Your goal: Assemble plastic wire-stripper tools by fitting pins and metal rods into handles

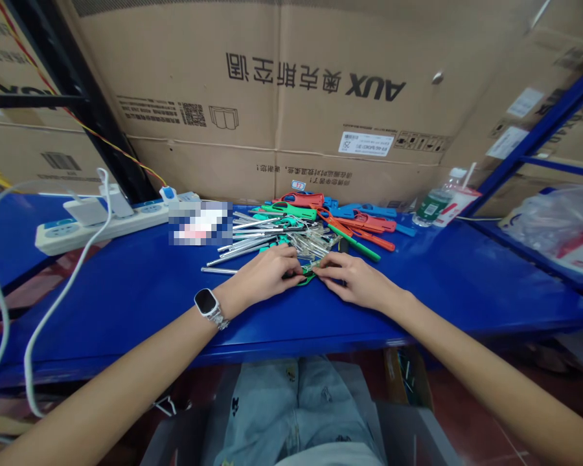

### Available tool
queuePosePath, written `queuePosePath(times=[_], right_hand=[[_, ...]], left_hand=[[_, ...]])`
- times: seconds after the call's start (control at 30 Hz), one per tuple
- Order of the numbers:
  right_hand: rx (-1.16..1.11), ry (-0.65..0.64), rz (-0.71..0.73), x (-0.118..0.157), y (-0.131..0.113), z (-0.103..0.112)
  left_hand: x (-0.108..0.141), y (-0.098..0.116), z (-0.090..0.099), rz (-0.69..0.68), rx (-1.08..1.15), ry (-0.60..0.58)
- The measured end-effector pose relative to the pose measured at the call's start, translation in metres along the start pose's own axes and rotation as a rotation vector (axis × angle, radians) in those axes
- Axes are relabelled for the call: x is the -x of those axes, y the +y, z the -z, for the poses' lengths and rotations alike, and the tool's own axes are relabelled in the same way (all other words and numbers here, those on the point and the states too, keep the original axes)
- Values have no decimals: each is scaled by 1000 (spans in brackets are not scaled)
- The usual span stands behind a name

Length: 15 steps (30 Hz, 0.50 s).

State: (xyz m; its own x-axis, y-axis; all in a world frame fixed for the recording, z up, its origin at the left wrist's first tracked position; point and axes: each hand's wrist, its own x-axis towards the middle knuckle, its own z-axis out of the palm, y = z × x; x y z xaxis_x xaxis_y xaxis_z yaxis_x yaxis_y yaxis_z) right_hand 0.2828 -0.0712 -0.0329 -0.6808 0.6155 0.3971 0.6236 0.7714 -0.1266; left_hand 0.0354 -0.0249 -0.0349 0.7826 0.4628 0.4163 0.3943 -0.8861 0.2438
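My left hand (273, 270), with a watch on its wrist, has its fingers bent and closed on a small green plastic piece (307, 280) at the table's middle. The fingertips of my right hand (357, 278) pinch at the same piece from the other side, by a small pale part on it. My fingers hide much of the piece. Just beyond my hands lies a heap of thin metal tubes (252, 243), small clear and wiry parts (315, 241), and green (291, 210), red (374, 222) and blue (364, 210) plastic handles like those of long stick lighters.
The blue table (447, 291) backs onto a large cardboard panel (291, 116). A white power strip (107, 226) with plugs and white cables stands at left. A bottle with a green label (432, 206) and a red-and-white carton (457, 206) stand right. Plastic bags (558, 220) lie far right.
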Motion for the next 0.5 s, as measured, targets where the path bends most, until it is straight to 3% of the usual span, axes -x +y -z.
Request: queuePosePath(times=[0.37,0.5], right_hand=[[-138,-58,-114,-2,-7,8],[-107,29,-147,-2,1,12]], left_hand=[[-1,5,-4,27,-52,28],[-1,5,-3,34,-34,-3]])
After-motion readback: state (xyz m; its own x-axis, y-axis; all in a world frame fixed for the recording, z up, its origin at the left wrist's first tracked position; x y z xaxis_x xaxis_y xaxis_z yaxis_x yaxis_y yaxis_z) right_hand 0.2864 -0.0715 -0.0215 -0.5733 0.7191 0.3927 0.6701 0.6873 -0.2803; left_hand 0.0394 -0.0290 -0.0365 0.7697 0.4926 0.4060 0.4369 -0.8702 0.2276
